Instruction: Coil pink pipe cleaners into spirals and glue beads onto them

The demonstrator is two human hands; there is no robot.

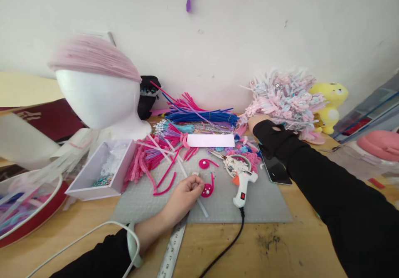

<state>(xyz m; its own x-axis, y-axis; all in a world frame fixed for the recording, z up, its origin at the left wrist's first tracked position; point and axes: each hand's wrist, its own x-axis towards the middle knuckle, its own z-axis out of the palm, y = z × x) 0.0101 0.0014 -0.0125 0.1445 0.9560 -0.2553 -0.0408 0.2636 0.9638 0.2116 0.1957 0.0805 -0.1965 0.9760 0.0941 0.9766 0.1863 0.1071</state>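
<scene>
My left hand [187, 190] rests closed over the grey cutting mat [262, 203], beside a pink coil with pearls [207, 190]; whatever its fingers may hold is hidden. A translucent stick [202, 208] and a metal ruler [171, 255] lie under or near it. Farther back is a second pink coil [204, 163] with a pearl. My right hand [258, 121] reaches to the back right, at the edge of the pink and white fluffy bundle [282, 99]; its fingers are mostly hidden. A white glue gun [243, 188] lies right of the coils.
A white foam head [99, 95] and a white box [93, 190] stand left. Pipe cleaners [199, 116] lie at the back. A phone [276, 170] lies under my right arm; a black cord [229, 247] runs frontward. A yellow toy [330, 103] stands back right.
</scene>
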